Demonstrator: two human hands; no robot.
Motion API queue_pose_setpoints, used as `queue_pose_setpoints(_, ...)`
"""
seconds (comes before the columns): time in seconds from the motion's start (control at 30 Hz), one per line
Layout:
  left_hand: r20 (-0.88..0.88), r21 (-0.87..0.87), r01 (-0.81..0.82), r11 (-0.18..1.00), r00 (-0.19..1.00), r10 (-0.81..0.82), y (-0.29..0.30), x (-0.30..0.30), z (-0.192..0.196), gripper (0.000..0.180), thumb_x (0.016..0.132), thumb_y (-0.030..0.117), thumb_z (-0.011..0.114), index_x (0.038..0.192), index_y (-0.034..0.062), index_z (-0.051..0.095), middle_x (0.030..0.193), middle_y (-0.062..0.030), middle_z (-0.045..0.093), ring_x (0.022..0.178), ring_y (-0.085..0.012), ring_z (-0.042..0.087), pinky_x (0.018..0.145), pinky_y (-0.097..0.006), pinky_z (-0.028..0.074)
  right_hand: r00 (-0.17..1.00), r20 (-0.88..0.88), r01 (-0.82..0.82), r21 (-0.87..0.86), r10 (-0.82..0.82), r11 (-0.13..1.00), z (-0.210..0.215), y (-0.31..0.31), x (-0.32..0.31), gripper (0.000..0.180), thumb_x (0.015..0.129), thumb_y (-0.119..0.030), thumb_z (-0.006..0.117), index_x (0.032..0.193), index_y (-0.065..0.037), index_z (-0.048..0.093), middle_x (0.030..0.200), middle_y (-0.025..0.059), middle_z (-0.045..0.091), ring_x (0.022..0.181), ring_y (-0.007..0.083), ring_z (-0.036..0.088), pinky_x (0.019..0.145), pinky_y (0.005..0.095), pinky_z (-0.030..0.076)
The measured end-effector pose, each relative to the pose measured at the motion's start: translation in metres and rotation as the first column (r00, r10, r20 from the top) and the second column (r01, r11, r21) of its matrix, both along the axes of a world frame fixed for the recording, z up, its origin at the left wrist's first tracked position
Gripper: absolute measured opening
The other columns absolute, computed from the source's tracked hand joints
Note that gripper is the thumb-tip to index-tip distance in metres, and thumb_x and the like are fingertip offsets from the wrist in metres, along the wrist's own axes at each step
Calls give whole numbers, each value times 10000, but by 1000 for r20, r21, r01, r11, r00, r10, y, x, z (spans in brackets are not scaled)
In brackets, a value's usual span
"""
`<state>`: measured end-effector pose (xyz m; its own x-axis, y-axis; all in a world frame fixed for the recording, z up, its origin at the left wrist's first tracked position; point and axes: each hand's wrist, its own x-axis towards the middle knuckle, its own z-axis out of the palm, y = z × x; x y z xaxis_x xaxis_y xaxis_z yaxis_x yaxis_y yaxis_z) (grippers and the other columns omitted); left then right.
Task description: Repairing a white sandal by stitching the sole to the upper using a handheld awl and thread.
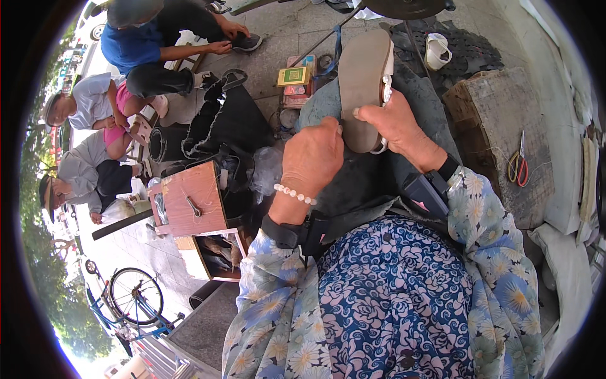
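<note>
A sandal [365,66] with a flat brown-grey sole and white braided straps is held over my lap, its sole turned up. My right hand [399,123] grips its near right side, thumb on the sole and fingers under the strap side. Against the sole's near left edge, my left hand [312,151] is closed, thumb and forefinger pressed together; what it pinches, if anything, is too small to make out. Dark grey cloth [322,114] covers my knees beneath the sandal.
Scissors [520,165] with red and yellow handles lie on a wooden block [502,107] at right. A white shoe [437,52] sits beyond. Left are a wooden drawer box [189,202], a black bag [237,117] and several seated people [136,57]. A black disc [404,5] overhangs the top.
</note>
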<state>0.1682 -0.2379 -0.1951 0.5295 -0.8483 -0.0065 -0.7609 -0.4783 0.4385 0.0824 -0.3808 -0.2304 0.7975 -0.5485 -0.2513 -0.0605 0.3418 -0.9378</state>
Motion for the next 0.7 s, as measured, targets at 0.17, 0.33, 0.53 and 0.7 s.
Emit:
queue_pose_setpoints(0.17, -3, -23, -21, 1000, 1000, 21, 1, -4, -4, 122, 840, 150, 535, 820, 31, 522, 631, -226, 576, 637, -424, 585, 565, -512, 460, 1000, 7, -6, 70, 6, 998, 4, 1, 0, 314, 693, 14, 579, 1007, 5, 587, 878, 49, 616, 762, 137, 581, 684, 283, 476)
queue_pose_setpoints(0.33, -17, -28, -50, 998, 999, 50, 2, -10, -4, 123, 845, 153, 529, 816, 33, 521, 637, -226, 581, 637, -424, 586, 568, -518, 460, 1000, 7, 30, 55, -30, 998, 2, 3, 0, 296, 685, 12, 588, 981, 7, 595, 849, 48, 611, 750, 129, 574, 665, 278, 470)
queue_pose_setpoints(0.53, -12, 24, -73, 997, 997, 73, 4, -15, 5, 132, 845, 154, 527, 803, 29, 523, 645, -225, 587, 636, -427, 588, 567, -510, 469, 999, -2, 51, 79, -51, 996, 2, 6, 2, 278, 681, 14, 588, 958, 8, 599, 837, 35, 609, 737, 118, 566, 649, 269, 462)
queue_pose_setpoints(0.7, -10, 39, -73, 997, 997, 73, 5, -17, 3, 137, 848, 148, 525, 792, 24, 528, 646, -225, 588, 648, -421, 593, 568, -500, 472, 998, 8, 54, 76, -55, 996, 2, 5, 1, 269, 680, 10, 588, 949, 9, 602, 835, 27, 608, 735, 112, 562, 647, 264, 458)
